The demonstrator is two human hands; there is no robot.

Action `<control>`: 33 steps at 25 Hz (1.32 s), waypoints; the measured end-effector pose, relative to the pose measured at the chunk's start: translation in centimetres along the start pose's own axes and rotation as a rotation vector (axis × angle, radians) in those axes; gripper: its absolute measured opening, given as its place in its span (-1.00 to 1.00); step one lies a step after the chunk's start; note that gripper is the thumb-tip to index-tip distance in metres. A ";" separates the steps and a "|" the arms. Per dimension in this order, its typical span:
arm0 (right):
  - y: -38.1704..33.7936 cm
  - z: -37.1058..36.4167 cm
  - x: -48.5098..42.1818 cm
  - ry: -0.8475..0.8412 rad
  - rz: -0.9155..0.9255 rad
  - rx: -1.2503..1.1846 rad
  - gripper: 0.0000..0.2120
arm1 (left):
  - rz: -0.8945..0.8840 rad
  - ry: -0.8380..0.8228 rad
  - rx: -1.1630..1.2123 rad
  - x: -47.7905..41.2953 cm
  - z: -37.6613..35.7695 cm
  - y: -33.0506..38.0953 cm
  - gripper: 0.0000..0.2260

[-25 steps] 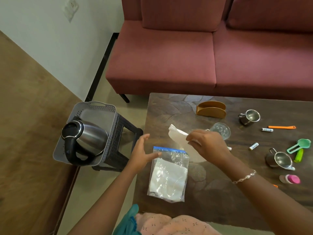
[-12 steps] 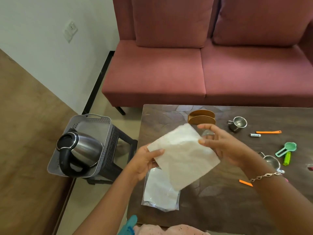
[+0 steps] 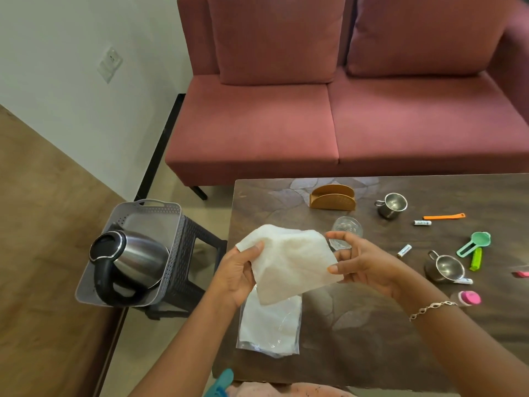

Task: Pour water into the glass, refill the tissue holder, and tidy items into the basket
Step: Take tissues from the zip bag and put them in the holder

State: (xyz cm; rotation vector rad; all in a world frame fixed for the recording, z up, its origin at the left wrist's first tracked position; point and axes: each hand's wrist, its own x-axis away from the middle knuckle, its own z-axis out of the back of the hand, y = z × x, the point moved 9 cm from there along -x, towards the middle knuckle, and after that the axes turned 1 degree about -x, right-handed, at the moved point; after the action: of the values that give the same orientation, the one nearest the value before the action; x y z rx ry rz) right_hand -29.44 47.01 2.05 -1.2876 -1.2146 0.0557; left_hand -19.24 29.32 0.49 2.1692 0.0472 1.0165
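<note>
A white tissue is held spread out above the table's near left part. My left hand pinches its left corner between thumb and fingers. My right hand pinches its right edge. Below them a clear zip bag with more tissues lies flat on the table. The brown tissue holder stands empty at the table's far side. A clear glass stands just behind my right hand. A steel kettle sits in the grey basket on a stool left of the table.
On the dark table to the right lie two steel cups, two small batteries, an orange strip, a green scoop, a lime clip and a pink-capped container. A red sofa stands behind.
My right hand drew a tissue out of the bag and lifted it. My left hand left the bag and took the tissue's left corner, and the sheet now spreads between both hands.
</note>
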 end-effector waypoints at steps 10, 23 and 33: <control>-0.4 2.4 0.3 0.180 0.122 -0.052 -0.59 | -0.245 0.239 -0.167 1.1 1.3 2.1 -0.84; -3.4 3.7 1.1 0.370 0.405 0.202 -0.74 | -0.496 0.152 -0.695 1.8 -1.0 4.6 -0.71; -3.1 5.0 0.7 0.281 0.374 -0.205 -0.91 | -0.330 -0.223 -0.557 3.0 -4.6 4.0 -0.83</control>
State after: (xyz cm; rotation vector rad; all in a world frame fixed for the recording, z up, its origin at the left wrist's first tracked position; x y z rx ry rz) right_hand -34.43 49.74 3.81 -1.6298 -0.7439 0.0195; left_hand -21.34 30.10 6.92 1.6765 0.0138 0.5158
